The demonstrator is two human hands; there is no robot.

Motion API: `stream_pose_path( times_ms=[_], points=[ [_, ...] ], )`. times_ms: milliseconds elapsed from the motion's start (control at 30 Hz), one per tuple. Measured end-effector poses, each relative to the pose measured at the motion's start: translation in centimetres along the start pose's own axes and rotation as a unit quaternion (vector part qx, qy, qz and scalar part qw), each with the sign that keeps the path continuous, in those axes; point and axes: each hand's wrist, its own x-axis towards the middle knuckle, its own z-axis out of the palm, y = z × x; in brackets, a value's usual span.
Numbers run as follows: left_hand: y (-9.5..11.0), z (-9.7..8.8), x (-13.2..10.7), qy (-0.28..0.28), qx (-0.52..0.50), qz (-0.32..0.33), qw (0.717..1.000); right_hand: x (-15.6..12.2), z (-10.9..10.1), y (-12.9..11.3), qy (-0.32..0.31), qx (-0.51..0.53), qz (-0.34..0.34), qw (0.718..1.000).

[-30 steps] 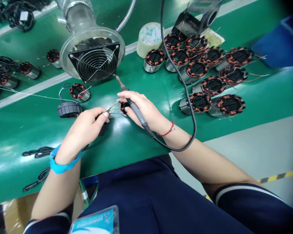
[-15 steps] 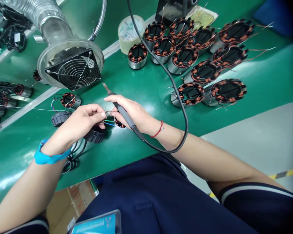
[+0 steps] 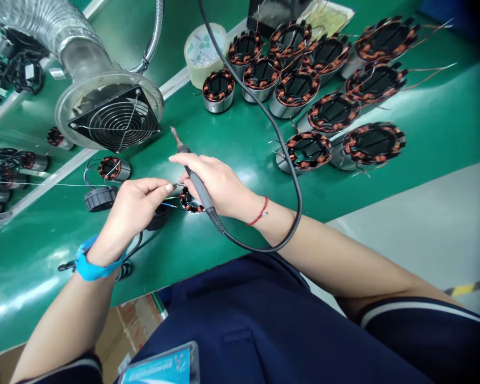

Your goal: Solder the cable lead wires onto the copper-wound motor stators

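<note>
My right hand (image 3: pixel 222 184) is closed around the grey handle of a soldering iron (image 3: pixel 200 188), its tip pointing up and away toward the fan. Thumb and index finger of my left hand (image 3: pixel 138 202) pinch the end of a thin dark wire (image 3: pixel 178 185), close to my right fingertips. Just below the two hands lies a copper-wound motor stator (image 3: pixel 187 202), partly covered by my right hand and the iron. Coloured leads run beside it toward a round black cap (image 3: pixel 159 218), which my left hand partly hides.
A fume duct with a fan grille (image 3: pixel 124 120) hangs at the upper left. Several stators (image 3: pixel 296 93) stand at the upper right near a tape roll (image 3: pixel 205 53). Another black cap (image 3: pixel 100 198) and a small stator (image 3: pixel 115 168) lie left. The iron's cable (image 3: pixel 282 138) loops over the bench.
My left hand has drawn nearer to my right fingertips, still pinching the wire. The coloured leads and black cap have shifted slightly. My right hand keeps hold of the soldering iron.
</note>
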Motion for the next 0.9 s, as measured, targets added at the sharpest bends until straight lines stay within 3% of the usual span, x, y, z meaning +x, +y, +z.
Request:
stream_pose_path(
  times_ms=[100,233,367,567,700,900],
  points=[
    [-0.5,-0.6,-0.5,0.016,-0.04,0.026,0.999,-0.2,-0.2,-0.5,0.039,0.005,-0.01,0.999],
    [-1.5,-1.4,-1.4,-0.004,-0.073,0.049,0.996,-1.0,-0.3,-1.6,0.068,-0.007,-0.01,0.998],
    [-2.0,-1.7,-1.9,0.02,-0.081,0.071,0.994,-1.9,0.3,-2.2,0.034,-0.001,-0.041,0.999],
    [-2.3,-2.2,-2.2,-0.016,0.012,0.101,0.995,-2.0,1.2,-2.1,0.008,-0.021,-0.044,0.999],
    [-2.5,-1.7,-2.2,0.014,0.038,0.134,0.99,-2.0,1.3,-2.0,0.043,-0.013,-0.022,0.999],
    [-1.6,0.3,-1.8,0.06,0.066,0.147,0.985,-2.1,1.2,-1.8,0.04,-0.023,-0.051,0.998]
  ],
)
